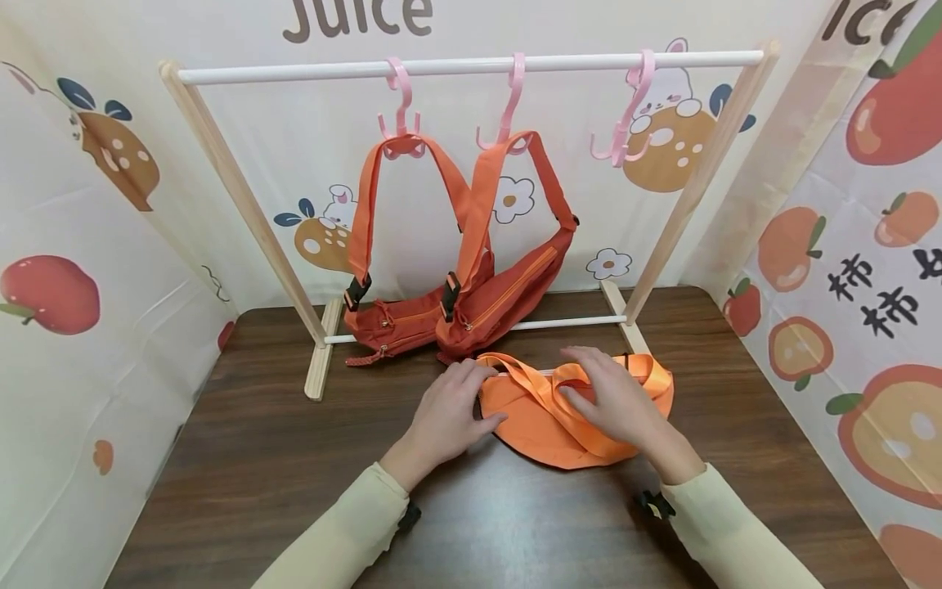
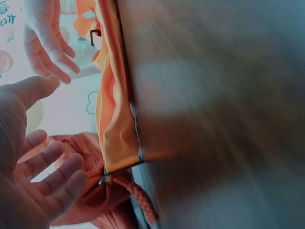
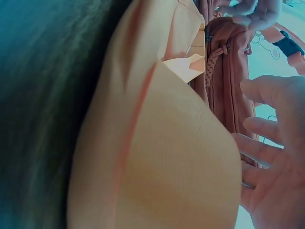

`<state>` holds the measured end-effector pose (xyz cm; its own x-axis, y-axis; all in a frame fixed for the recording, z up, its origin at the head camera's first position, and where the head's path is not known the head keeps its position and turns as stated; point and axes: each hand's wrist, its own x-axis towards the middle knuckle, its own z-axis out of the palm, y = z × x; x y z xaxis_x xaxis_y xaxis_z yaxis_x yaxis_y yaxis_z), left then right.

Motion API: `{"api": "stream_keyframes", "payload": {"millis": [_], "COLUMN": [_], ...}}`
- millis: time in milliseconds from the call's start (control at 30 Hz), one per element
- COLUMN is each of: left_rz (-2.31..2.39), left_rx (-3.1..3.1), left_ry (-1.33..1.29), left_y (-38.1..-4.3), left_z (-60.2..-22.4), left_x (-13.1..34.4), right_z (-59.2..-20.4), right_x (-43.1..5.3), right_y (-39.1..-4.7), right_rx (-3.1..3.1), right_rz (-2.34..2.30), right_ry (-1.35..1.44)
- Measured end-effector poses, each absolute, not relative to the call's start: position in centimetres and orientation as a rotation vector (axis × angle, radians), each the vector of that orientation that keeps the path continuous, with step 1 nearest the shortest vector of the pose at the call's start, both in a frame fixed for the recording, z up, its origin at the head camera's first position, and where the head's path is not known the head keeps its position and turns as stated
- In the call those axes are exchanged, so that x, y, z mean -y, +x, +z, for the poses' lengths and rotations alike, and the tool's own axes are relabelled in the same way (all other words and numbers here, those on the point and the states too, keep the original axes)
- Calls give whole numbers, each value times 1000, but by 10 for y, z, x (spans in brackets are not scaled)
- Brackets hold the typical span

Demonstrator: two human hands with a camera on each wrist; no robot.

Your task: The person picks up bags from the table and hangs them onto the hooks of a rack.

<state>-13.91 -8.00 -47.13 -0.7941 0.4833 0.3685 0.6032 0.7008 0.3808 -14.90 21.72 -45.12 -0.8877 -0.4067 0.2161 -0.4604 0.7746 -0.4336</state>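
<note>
A light orange waist bag (image 1: 518,417) lies on the table, its strap (image 1: 543,391) looped loosely across the top. My left hand (image 1: 445,417) is at the bag's left end, fingers spread and relaxed; the left wrist view shows nothing in its grasp. Over the right part of the bag hovers my right hand (image 1: 618,405), thumb and fingers apart. In the right wrist view that hand (image 3: 279,157) looks empty beside the orange fabric (image 3: 176,152). Whether any fingertip touches the bag or strap, I cannot tell.
Behind, a wooden rack (image 1: 243,196) carries a white rod (image 1: 309,74) with pink hooks. Two dark orange bags (image 1: 408,319) hang by their straps from the left hook (image 1: 401,98) and middle hook (image 1: 513,98). The right hook (image 1: 625,123) hangs bare. The brown tabletop (image 1: 243,483) extends around.
</note>
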Motion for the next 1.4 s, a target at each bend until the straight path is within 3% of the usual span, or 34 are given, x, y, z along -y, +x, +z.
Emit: {"api": "stream_keyframes", "payload": {"millis": [667,1400], "left_rz": [-158,-26], "left_rx": [2774,2939], "left_ry": [-1142,-1078], "left_y": [-178,-192], "left_z": [-472,-481], "left_x": [23,-6], "right_z": [-465,-465], "right_x": [-231,-235], "right_y": [-136,-135], "right_rx": [2913,2922], "right_rz": [673,695], "right_ry": [692,685]}}
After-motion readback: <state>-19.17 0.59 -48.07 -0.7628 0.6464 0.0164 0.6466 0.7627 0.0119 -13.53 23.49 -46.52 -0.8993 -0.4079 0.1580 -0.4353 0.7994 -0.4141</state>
